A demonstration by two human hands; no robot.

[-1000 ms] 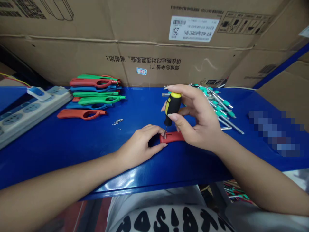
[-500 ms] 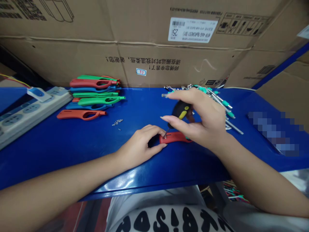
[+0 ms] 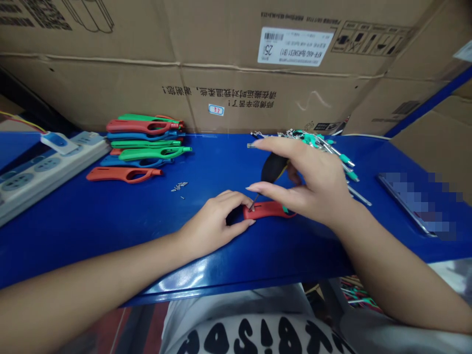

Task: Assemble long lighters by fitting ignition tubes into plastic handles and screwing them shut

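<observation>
My left hand [image 3: 217, 219] rests on the blue tabletop, its fingers and thumb closed round the left end of a red lighter casing [image 3: 267, 210] lying flat. A bit of green shows near the casing's right end. My right hand [image 3: 313, 177] has the dark handle of a screwdriver [image 3: 273, 168] between its thumb and fingers. The slim shaft slants down to the casing's left end, beside my left fingertips; whether the tip sits in a screw is too small to tell. Part of the handle is hidden behind my right hand.
Red, blue and green lighter casings [image 3: 147, 155] are stacked at the back left, near a white power strip [image 3: 47, 164]. Small screws [image 3: 179, 187] lie loose left of centre. Metal lighter tubes with green parts [image 3: 344, 160] are heaped behind my right hand. A cardboard box [image 3: 221, 73] walls the back.
The screwdriver handle has turned in my right hand, so its yellow stripe is now mostly out of sight. My left hand and the red casing stay in place.
</observation>
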